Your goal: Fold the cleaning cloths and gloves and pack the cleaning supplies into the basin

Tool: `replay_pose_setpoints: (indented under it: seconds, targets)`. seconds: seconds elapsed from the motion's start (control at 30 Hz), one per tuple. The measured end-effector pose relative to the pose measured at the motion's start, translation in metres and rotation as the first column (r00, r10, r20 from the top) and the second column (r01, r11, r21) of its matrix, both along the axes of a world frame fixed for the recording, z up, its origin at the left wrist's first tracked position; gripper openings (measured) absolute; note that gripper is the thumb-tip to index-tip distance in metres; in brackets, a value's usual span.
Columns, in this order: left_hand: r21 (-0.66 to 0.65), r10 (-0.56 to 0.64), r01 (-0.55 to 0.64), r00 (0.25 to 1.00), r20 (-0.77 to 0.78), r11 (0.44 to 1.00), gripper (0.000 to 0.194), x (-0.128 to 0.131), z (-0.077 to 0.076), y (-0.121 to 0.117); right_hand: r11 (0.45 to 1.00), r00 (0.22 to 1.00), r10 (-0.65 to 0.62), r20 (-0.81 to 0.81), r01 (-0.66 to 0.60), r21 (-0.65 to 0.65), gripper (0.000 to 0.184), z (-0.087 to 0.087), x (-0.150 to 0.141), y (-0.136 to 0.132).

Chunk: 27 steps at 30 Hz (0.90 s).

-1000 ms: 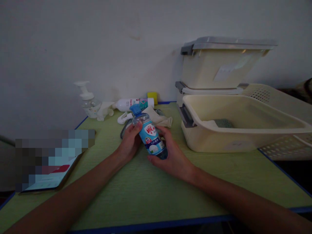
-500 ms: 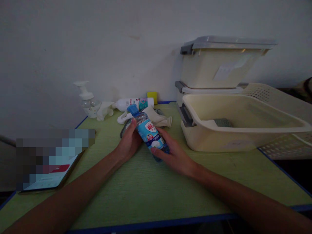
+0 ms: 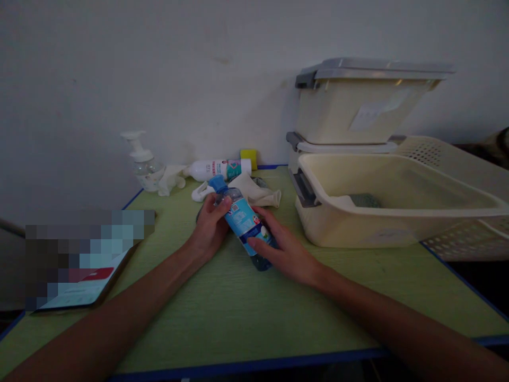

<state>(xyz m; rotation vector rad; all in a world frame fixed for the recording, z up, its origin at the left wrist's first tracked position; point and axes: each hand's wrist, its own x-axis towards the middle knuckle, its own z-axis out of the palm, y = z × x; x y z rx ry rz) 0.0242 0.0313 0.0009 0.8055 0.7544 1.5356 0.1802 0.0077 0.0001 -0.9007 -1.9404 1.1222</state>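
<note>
1. Bottle [image 3: 243, 225], clear plastic with blue cap and dark liquid toward the base; light-blue label crossed by a darker band. Located at mid-table, tilted, cap pointing up and to the left, held between two hands. Whether its base touches the table cannot be made out in the dim light.
2. Left hand [image 3: 210, 225], bare; closed about the upper part of the bottle, thumb laid on its shoulder just below the cap.
3. Right hand [image 3: 287, 248], bare; gripping the lower part from the right side, thumb across the label.
4. White handle [image 3: 201, 192], hooked, lying just beside the cap.
5. Off-white crumpled piece [image 3: 260, 193], limp, behind the bottle.
6. White bottle [image 3: 218, 170], printed, lying on its side near the wall.
7. Yellow block [image 3: 248, 158], behind the white bottle's right end.
8. Pump bottle [image 3: 143, 168], clear with white pump, upright at the back left; a pale crumpled piece [image 3: 172, 179] beside it.
9. Tablet [image 3: 85, 289], at the left, screen partly pixelated.
10. Cream tub [image 3: 353, 228], open, grey handle, at the right; a grey-green pad [image 3: 365, 200] inside.
11. Lidded bin [image 3: 358, 114], stacked behind the tub.
12. Perforated basket [image 3: 469, 241], far right.
13. Table [image 3: 238, 323], green, blue-edged.
</note>
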Motion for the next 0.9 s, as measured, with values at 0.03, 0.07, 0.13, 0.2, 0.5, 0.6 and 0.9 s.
replay_pose_setpoints:
  seconds: [0.03,0.07,0.13,0.2,0.5,0.6,0.9]
  targets:
    - [-0.001,0.019,-0.019,1.0,-0.006,1.0,0.047,0.0,0.0,0.0,1.0,1.0,0.01,0.005,-0.01,-0.003,0.057,0.001,0.0,-0.001]
    - [-0.001,0.038,-0.038,0.999,-0.012,0.999,0.048,0.0,-0.001,-0.001,1.0,1.0,0.022,0.01,-0.022,-0.005,0.058,0.001,-0.001,-0.001]
    - [0.002,0.064,-0.064,0.998,-0.025,0.998,0.05,0.0,0.0,-0.002,0.999,0.999,0.04,0.027,-0.04,-0.015,0.059,0.002,-0.001,-0.003]
    - [0.009,0.074,-0.074,0.997,-0.036,0.997,0.05,0.001,0.0,-0.002,0.999,0.998,0.039,0.044,-0.038,-0.035,0.06,0.002,-0.001,-0.003]
    - [0.003,0.086,-0.086,0.995,-0.053,0.996,0.052,0.002,0.001,-0.002,0.997,0.999,0.035,0.035,-0.032,-0.075,0.055,0.003,-0.002,-0.001]
    - [0.029,0.072,-0.07,0.995,-0.062,0.997,0.052,0.001,-0.002,-0.001,0.996,0.999,0.031,0.032,-0.029,-0.082,0.054,0.003,-0.001,-0.001]
    - [0.052,0.087,-0.082,0.992,-0.092,0.995,0.051,0.002,-0.009,0.002,0.996,0.999,0.035,-0.003,-0.035,-0.085,0.049,0.002,-0.001,-0.002]
